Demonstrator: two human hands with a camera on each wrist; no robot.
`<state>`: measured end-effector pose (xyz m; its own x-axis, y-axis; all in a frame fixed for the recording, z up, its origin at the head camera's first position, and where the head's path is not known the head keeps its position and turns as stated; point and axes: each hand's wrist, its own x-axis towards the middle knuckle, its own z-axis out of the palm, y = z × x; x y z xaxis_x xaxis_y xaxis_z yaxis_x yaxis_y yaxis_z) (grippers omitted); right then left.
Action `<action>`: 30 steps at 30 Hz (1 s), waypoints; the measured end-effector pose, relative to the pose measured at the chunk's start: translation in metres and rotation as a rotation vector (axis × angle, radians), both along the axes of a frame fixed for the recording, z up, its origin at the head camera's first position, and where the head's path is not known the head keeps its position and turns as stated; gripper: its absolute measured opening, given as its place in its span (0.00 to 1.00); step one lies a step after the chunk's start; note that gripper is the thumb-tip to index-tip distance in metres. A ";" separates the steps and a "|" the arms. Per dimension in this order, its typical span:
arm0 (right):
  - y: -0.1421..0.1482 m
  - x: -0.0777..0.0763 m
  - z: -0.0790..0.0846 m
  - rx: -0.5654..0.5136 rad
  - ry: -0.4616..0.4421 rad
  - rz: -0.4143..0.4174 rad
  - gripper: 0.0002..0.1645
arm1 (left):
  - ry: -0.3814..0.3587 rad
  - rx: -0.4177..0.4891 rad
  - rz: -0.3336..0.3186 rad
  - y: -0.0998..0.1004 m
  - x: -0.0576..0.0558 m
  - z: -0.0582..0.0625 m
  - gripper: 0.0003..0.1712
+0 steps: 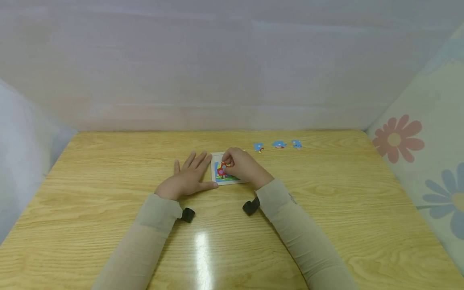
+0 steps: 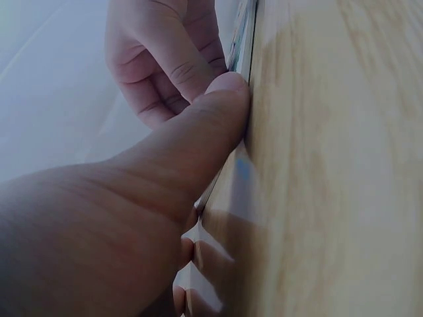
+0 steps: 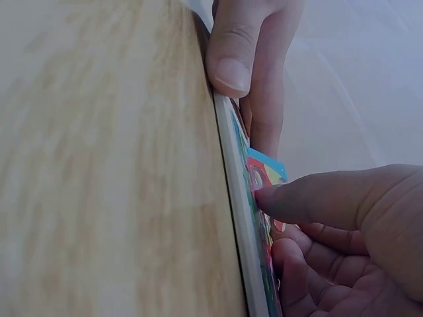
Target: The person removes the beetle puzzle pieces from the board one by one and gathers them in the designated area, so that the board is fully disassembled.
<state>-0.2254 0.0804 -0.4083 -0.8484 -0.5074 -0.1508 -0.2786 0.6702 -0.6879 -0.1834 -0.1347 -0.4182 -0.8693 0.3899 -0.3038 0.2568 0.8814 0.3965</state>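
Note:
A small jigsaw puzzle board with a pale frame lies on the table, showing red, blue and green picture parts. My left hand is spread flat at its left side, the thumb on the near left corner and the fingertips by the left edge. Over the board, my right hand pinches a puzzle piece coloured blue, yellow and red. That piece stands tilted up from the board in the right wrist view, with the right thumb against its face. My right hand hides the board's right part.
Three loose blue puzzle pieces lie beyond the board to the right: one with red and yellow, a middle piece and a far right piece. The wooden table ends at a pale curtain behind.

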 end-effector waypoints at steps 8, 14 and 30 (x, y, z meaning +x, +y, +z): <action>0.002 -0.001 -0.003 -0.058 0.003 -0.016 0.08 | -0.007 -0.004 0.001 0.000 0.000 -0.001 0.59; 0.002 0.000 -0.002 -0.088 0.024 -0.044 0.05 | -0.015 -0.004 -0.002 0.001 0.000 0.002 0.59; 0.001 0.001 -0.002 -0.175 -0.029 -0.102 0.05 | -0.019 0.005 0.001 0.001 0.000 0.002 0.59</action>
<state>-0.2245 0.0813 -0.4100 -0.8933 -0.4397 -0.0928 -0.1940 0.5636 -0.8030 -0.1831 -0.1339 -0.4165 -0.8640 0.3903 -0.3180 0.2482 0.8798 0.4054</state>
